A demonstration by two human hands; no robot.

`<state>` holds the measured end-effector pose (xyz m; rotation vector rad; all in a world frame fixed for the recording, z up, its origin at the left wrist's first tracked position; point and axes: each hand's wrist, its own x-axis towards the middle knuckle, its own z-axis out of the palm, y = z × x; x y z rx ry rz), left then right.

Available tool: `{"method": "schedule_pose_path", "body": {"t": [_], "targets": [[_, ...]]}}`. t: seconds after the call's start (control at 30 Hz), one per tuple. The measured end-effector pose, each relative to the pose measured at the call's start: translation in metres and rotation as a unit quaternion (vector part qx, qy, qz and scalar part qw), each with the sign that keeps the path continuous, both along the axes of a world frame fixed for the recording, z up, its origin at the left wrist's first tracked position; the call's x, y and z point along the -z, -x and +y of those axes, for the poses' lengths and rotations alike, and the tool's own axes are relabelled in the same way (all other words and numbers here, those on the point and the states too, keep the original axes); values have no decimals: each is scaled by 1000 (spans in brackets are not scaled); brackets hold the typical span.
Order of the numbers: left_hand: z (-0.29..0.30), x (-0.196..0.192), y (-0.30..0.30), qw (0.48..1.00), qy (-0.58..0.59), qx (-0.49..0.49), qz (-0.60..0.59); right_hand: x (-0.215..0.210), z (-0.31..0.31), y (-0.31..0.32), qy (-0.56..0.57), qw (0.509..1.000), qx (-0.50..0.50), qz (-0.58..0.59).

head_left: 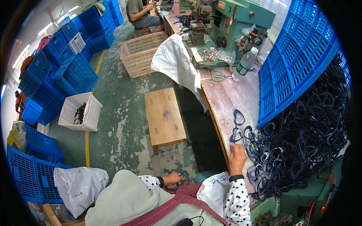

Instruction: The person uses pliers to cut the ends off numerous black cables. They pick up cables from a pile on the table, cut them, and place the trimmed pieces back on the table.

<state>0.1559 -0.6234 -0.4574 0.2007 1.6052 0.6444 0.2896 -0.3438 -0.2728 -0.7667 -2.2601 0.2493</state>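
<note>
Low in front of my body, my left hand (173, 179) is closed around a dark blue eyeglass frame (184, 174), whose loop sticks out past the fingers. My right hand (237, 157) rests at the table's near edge, its fingers bent over a dark blue eyeglass frame (237, 135) at the border of a heap. To the right of that hand spreads the large heap of eyeglass frames (298, 139), tangled together. The fingertips of my right hand are partly hidden by its back.
A blue plastic crate (298, 56) tilts over the heap. Farther along the wooden table (218, 90) are green-handled scissors (219, 76), a water bottle (245, 64) and a green machine (241, 22). A wooden stool (164, 115) stands on the floor. Beyond, a person (141, 15) sits working.
</note>
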Motion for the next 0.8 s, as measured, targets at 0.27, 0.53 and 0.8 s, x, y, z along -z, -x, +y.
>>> {"method": "schedule_pose_path", "body": {"t": [0.27,0.53,0.8], "targets": [[-3,3,-1,1000,1,0,-7,3,1,-1,4,1000,-2,3],[2,-12,-2,1000,19,13,4,2,1,-1,-1,1000,2,4],[-7,-4,-1,1000,8,4,-5,3,1,0,-6,1000,5,7]]}}
